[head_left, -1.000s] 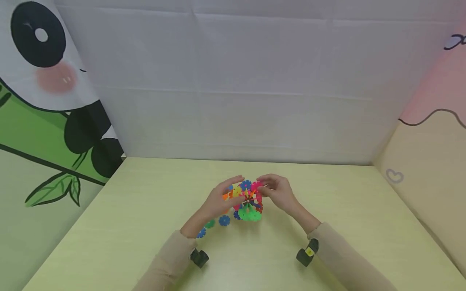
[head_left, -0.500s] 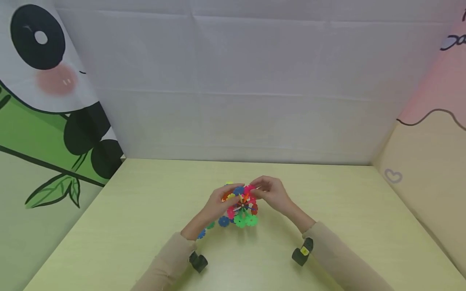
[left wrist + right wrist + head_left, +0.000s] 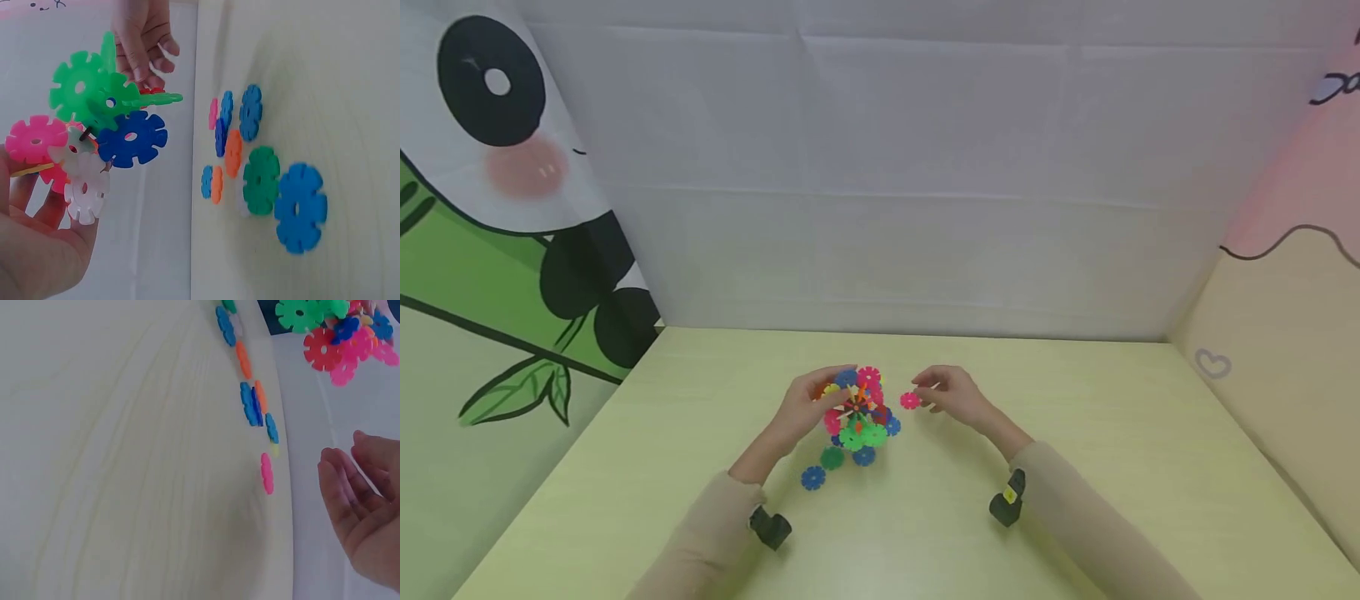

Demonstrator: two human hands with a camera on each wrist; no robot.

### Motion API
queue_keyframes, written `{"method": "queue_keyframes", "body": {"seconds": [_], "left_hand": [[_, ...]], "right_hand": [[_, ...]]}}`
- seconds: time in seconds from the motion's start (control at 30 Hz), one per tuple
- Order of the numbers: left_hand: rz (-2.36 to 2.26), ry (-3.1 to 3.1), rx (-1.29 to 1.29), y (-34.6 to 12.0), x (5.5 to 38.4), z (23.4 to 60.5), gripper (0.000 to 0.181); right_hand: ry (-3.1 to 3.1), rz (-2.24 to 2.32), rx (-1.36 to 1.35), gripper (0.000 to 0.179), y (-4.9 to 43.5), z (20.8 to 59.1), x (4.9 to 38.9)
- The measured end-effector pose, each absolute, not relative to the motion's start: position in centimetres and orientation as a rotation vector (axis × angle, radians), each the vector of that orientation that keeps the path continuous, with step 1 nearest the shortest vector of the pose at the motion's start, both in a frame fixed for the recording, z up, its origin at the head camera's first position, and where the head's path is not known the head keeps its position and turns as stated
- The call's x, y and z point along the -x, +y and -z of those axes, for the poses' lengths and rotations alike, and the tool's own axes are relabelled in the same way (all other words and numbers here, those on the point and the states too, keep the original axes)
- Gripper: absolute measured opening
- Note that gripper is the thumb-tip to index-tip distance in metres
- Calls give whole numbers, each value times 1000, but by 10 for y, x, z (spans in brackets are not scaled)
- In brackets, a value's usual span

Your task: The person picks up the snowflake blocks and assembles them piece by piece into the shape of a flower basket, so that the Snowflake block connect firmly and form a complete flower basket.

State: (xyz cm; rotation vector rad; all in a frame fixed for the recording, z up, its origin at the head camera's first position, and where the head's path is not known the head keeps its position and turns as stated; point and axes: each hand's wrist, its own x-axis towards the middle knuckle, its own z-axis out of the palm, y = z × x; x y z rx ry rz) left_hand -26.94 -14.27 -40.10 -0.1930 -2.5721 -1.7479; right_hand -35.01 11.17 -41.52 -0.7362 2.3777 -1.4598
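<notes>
My left hand [image 3: 797, 410] holds a round cluster of interlocking snowflake discs [image 3: 868, 435] above the table, in pink, green, blue, red, yellow and white. The left wrist view shows its fingers [image 3: 53, 209] curled behind the pink and white discs [image 3: 85, 190]. To the right, my right hand [image 3: 958, 396] hovers apart from the cluster, fingers loosely bent. A single pink disc [image 3: 910, 401] appears beside its fingertips in the head view. In the right wrist view that pink disc [image 3: 267, 474] lies on the table, and nothing shows between the fingers [image 3: 347, 481].
Loose discs lie on the pale table [image 3: 1075, 417] under and around the cluster, among them a blue disc [image 3: 813, 477], a green disc [image 3: 832, 457] and orange ones [image 3: 233, 153]. A white backdrop [image 3: 880, 208] stands behind the table, with printed panels at both sides.
The left hand has carried the cluster to the left. The right hand has come away from the cluster, leaving a gap between them, and a loose pink disc now shows there.
</notes>
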Motion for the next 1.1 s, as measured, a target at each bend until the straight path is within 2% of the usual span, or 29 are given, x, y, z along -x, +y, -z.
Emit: {"method": "queue_keyframes", "body": {"seconds": [0.27,0.6,0.9,1.1], "left_hand": [[1660,-2631,27,-172,266,398,42],[1672,-2646,11,-169,264,399,41],[1749,-2587,68,-157,263,394,42],[1860,-2505,45,-142,264,390,43]], "right_hand": [[2473,1325,610,27,105,437,381],[2491,1166,601,34,94,455,404],[2582,1041,638,27,90,449,396],[2621,1131,678,21,95,427,374]]}}
